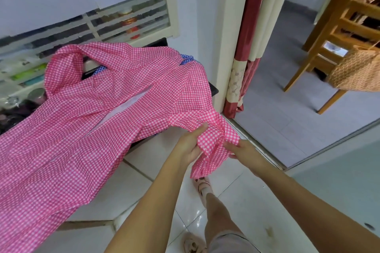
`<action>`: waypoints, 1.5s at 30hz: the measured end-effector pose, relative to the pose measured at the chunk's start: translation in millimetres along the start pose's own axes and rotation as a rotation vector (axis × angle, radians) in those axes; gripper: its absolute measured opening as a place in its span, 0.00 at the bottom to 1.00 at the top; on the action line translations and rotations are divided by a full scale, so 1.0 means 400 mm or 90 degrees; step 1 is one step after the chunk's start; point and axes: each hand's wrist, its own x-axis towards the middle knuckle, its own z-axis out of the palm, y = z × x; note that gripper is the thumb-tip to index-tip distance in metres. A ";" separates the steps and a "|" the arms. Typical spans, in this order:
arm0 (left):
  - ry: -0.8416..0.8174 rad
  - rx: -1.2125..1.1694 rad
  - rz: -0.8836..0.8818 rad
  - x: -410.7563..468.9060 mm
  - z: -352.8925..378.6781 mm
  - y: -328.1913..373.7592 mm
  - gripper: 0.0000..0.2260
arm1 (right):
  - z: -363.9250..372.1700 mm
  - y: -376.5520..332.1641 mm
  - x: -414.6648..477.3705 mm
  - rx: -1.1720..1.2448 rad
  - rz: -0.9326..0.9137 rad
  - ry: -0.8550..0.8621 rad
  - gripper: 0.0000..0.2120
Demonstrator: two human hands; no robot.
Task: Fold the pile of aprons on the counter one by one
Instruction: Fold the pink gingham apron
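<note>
1. The pink checked apron (102, 109) lies spread open across the counter (213, 90). Its lower part hangs over the near edge, and one gathered end droops off the right side. It looks like thin, light cotton: soft and limp, not slippery, and likely to crease and slide off under its own hang. It is best taken by seams and corners, since a pinch in the middle would only bunch it.
2. The striped curtain (246, 47) hangs in the doorway just right of the counter. It is near the hanging end, so a wide swing of cloth could brush it.
3. A wooden rack (339, 37) and a woven bag (355, 72) stand well apart in the next room, out of the way.
4. A slatted window (127, 18) behind the counter shows jars, blurred.
5. A blue checked apron (186, 59) peeks out from under the pink one. It may drag along if the top cloth is pulled.
6. The left hand (190, 146) grips the gathered end with its fingers curled into the cloth.
7. The right hand (246, 151) pinches the same end's outer edge, just beside the left.
</note>
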 end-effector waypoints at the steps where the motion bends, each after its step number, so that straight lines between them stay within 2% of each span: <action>1: -0.022 0.039 0.001 -0.005 0.001 -0.001 0.08 | -0.004 -0.001 -0.002 0.039 0.003 0.025 0.15; 3: -0.041 0.163 -0.025 -0.016 -0.005 -0.003 0.08 | -0.008 -0.006 -0.001 0.064 0.031 0.021 0.16; 5: -0.041 0.355 -0.072 -0.024 -0.022 -0.020 0.09 | -0.008 -0.012 0.003 0.067 0.080 -0.003 0.20; 7: -0.022 0.437 -0.105 -0.023 -0.043 -0.043 0.07 | -0.013 -0.023 0.003 0.038 0.098 0.021 0.22; 10: 0.042 0.321 -0.114 -0.028 -0.054 -0.064 0.03 | -0.046 -0.032 0.006 -0.021 0.056 0.163 0.20; 12: 0.087 0.263 -0.100 -0.022 -0.052 -0.066 0.07 | -0.069 -0.027 0.009 0.030 0.066 0.249 0.18; 13: 0.104 0.243 -0.092 -0.016 -0.050 -0.064 0.08 | -0.080 -0.026 0.008 0.073 0.082 0.249 0.18; 14: 0.114 0.219 -0.088 -0.014 -0.043 -0.058 0.09 | -0.090 -0.027 0.004 0.108 0.102 0.200 0.20; 15: 0.118 0.190 -0.085 -0.013 -0.036 -0.051 0.09 | -0.100 -0.031 0.000 0.108 0.140 0.106 0.26; 17: 0.112 0.134 -0.075 -0.012 -0.023 -0.031 0.09 | -0.127 -0.030 -0.005 0.055 0.207 -0.122 0.40; 18: 0.105 0.113 -0.066 -0.015 -0.017 -0.018 0.09 | -0.142 -0.034 -0.007 0.034 0.214 -0.232 0.43; 20: 0.087 0.093 -0.038 -0.020 -0.011 0.014 0.08 | -0.166 -0.049 -0.008 0.024 0.175 -0.373 0.40; 23: 0.060 0.116 -0.001 -0.019 -0.024 0.070 0.10 | -0.177 -0.119 -0.024 0.063 0.128 -0.414 0.31; 25: 0.070 0.140 -0.017 -0.024 -0.051 0.106 0.13 | -0.176 -0.182 -0.038 0.125 0.131 -0.386 0.21; 27: 0.077 0.142 -0.046 -0.036 -0.083 0.138 0.13 | -0.168 -0.247 -0.045 0.162 0.110 -0.287 0.15; 28: 0.080 0.136 -0.046 -0.044 -0.100 0.156 0.11 | -0.163 -0.279 -0.038 0.164 0.085 -0.204 0.15; 30: 0.091 0.134 -0.020 -0.063 -0.128 0.193 0.07 | -0.154 -0.337 -0.012 0.198 0.027 -0.039 0.20; 31: 0.096 0.148 -0.003 -0.072 -0.143 0.213 0.07 | -0.143 -0.371 0.003 0.236 0.002 -0.014 0.23; 33: 0.103 0.206 0.029 -0.080 -0.165 0.249 0.12 | -0.114 -0.437 0.032 0.334 -0.035 -0.072 0.20; 35: 0.119 0.292 0.054 -0.079 -0.178 0.281 0.25 | -0.080 -0.494 0.072 0.413 -0.016 -0.155 0.18; 37: 0.104 0.437 0.097 -0.078 -0.179 0.312 0.36 | -0.052 -0.534 0.139 0.501 0.021 -0.210 0.21; 40: 0.060 0.643 0.173 -0.062 -0.157 0.344 0.48 | -0.022 -0.569 0.257 0.596 0.049 -0.277 0.42; 42: 0.081 0.747 0.230 -0.025 -0.152 0.360 0.52 | -0.003 -0.587 0.340 0.616 0.057 -0.298 0.50; 45: 0.169 0.812 0.292 0.053 -0.161 0.388 0.50 | 0.031 -0.610 0.444 0.651 0.126 -0.299 0.48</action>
